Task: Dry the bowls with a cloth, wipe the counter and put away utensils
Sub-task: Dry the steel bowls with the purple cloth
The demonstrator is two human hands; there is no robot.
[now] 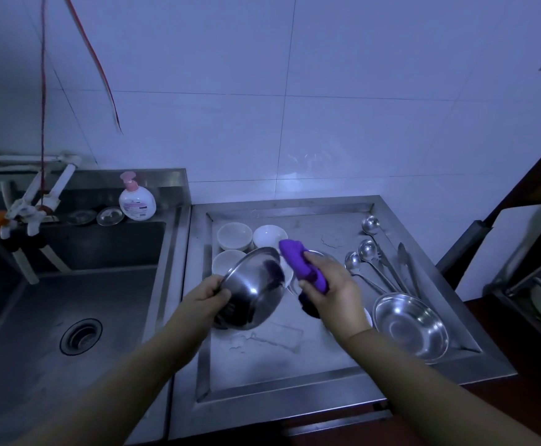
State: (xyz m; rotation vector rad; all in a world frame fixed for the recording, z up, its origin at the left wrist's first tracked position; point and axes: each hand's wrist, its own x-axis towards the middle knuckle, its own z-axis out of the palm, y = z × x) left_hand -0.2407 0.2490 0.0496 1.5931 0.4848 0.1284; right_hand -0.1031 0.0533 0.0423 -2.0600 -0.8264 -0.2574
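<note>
A person stands at a steel tabletop (327, 378) in a dim kitchen, both bare arms reaching in from six o'clock. The left hand (206, 292) grips the near rim of a steel bowl (251, 289), fingers curled over its edge, holding it tilted above the tabletop with its hollow facing the camera. The right hand (330, 286) is closed around a purple cloth (298, 263), which sticks out past the fingers toward eleven o'clock, its tip just beside the bowl's far rim; whether cloth and bowl touch cannot be told.

Behind the raised bowl, toward twelve o'clock, three white bowls (234, 235) sit close together on the tabletop. At four o'clock from the right hand a second steel bowl (410, 326) rests upright. Beyond it, toward two o'clock, several ladles (367, 249) and a pair of tongs (405, 265) lie side by side, handles pointing toward the near right corner.

At nine o'clock a steel sink (53, 300) with a round drain adjoins the tabletop. A pink-capped soap bottle (137, 199) stands on the ledge behind it, beside two round lids (110, 216). The wall (327, 107) is white tile.
</note>
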